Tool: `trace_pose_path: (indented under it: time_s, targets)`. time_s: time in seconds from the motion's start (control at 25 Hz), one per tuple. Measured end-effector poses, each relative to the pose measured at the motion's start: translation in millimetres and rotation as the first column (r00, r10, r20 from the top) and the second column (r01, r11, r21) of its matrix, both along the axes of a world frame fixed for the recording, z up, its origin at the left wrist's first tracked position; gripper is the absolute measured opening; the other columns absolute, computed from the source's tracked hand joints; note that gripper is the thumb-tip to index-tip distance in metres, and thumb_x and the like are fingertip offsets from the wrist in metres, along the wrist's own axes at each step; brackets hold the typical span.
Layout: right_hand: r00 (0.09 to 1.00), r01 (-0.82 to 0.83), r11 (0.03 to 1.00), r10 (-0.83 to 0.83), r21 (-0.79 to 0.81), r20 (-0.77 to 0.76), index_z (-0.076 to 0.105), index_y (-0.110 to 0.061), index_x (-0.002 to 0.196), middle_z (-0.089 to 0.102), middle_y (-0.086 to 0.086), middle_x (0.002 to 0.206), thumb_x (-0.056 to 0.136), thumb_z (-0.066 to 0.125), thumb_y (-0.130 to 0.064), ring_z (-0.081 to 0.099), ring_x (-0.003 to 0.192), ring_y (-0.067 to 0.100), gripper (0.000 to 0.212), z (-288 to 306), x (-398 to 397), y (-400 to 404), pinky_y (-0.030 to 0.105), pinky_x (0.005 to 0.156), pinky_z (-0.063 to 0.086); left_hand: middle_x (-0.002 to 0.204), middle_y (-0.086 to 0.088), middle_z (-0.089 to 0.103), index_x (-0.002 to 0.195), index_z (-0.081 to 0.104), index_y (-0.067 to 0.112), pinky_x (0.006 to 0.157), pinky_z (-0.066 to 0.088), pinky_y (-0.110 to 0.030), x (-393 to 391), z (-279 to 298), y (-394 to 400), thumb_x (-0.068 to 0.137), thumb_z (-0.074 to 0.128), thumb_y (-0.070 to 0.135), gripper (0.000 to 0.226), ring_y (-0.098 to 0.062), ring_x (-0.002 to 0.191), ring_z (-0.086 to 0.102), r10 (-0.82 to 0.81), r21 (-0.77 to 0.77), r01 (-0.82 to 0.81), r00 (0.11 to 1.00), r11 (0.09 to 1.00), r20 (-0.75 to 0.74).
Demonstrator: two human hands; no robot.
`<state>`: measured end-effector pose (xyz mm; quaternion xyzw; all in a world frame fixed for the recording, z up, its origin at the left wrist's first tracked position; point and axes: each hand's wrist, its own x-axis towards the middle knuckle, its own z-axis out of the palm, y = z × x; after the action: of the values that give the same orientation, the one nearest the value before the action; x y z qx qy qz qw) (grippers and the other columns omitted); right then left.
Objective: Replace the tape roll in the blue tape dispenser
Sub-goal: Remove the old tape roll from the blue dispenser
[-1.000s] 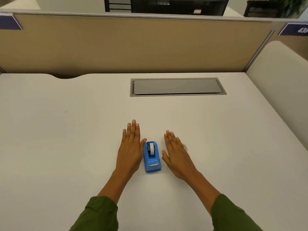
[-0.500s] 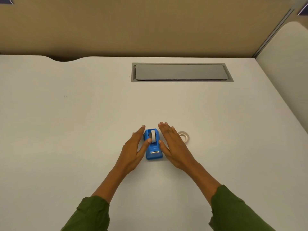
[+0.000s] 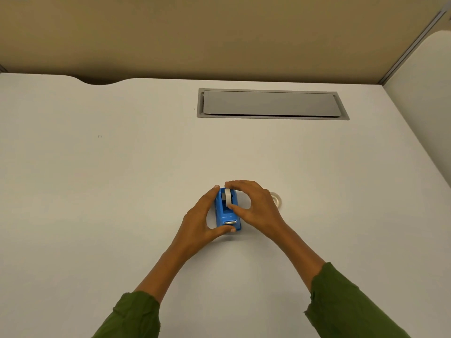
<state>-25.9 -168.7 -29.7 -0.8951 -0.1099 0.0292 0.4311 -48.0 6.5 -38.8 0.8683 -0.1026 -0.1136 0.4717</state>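
Near the desk's (image 3: pixel 122 191) middle, my left hand (image 3: pixel 197 222) should keep clamping the dispenser (image 3: pixel 225 215) steady while my right hand (image 3: pixel 256 206), pinching the roll (image 3: pixel 228 196), lifts straight up.

White desk (image 3: pixel 122 191), blue tape dispenser (image 3: pixel 225 215) standing on it, spare tape roll (image 3: pixel 277 200) lying near.

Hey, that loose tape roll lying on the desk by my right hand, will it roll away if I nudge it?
Probably not: the loose tape roll appears to lie flat on the desk, ring side up, so a nudge would likely slide it. It looks thin and light, so it should lift easily. Stood on edge, it would likely roll.
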Motion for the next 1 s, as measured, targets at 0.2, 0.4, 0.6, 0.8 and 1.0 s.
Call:
trace_pose_path:
  time_s: [0.2,0.4,0.6,0.8,1.0]
  targets:
    - [0.999,0.029,0.997,-0.028,0.073,-0.015,0.058,-0.026,0.114,0.056,-0.021,0.112,0.074,0.073,-0.012,0.054,0.11,0.008,0.045,9.0,2.6,1.2,0.022,0.095,0.041,0.149,0.007,0.031,0.14,0.022,0.027,0.104,0.025,-0.019,1.4,6.9,1.6,0.061,0.079,0.04,0.098,-0.009,0.134,0.032,-0.017,0.003,0.017,0.999,1.0,-0.039]
    - [0.998,0.059,0.983,-0.057,0.172,-0.013,0.059,-0.023,0.112,0.063,-0.013,0.112,0.074,0.074,-0.013,0.057,0.107,0.005,0.042,22.4,3.2,0.6,0.017,0.095,0.043,0.133,0.003,0.053,0.127,0.048,0.026,0.103,0.038,-0.03,10.9,32.9,-0.3,0.078,0.062,0.039,0.053,-0.01,0.121,0.049,0.235,-0.197,-0.24,0.971,0.951,-0.045]
    - [0.999,0.045,0.983,-0.045,0.178,0.001,0.062,-0.022,0.113,0.06,-0.015,0.113,0.076,0.073,-0.012,0.054,0.108,0.0,0.04,33.3,5.1,0.6,0.008,0.095,0.038,0.108,-0.004,0.071,0.11,0.064,0.016,0.09,0.049,-0.019,22.2,46.7,-2.4,0.083,0.063,0.017,0.027,-0.011,0.1,0.065,0.201,-0.309,-0.218,0.976,0.926,-0.086]
    - [0.998,0.044,0.955,-0.027,0.293,-0.062,0.062,-0.017,0.114,0.065,0.0,0.114,0.078,0.071,-0.008,0.062,0.103,0.01,0.039,37.6,6.3,-1.1,0.017,0.089,0.05,0.103,-0.002,0.071,0.105,0.067,0.016,0.08,0.05,-0.009,24.2,42.0,-6.8,0.079,0.067,0.02,0.026,-0.01,0.095,0.066,0.226,-0.359,-0.259,0.965,0.897,-0.132]
    - [0.991,0.062,0.924,-0.011,0.377,-0.135,0.063,-0.023,0.11,0.063,-0.004,0.11,0.077,0.07,-0.005,0.063,0.098,0.005,0.038,39.6,7.0,-1.2,0.011,0.075,0.051,0.095,0.007,0.071,0.098,0.069,0.024,0.068,0.048,-0.004,25.0,38.1,-13.8,0.076,0.07,0.02,0.022,0.001,0.088,0.065,0.273,-0.43,-0.349,0.934,0.833,-0.228]
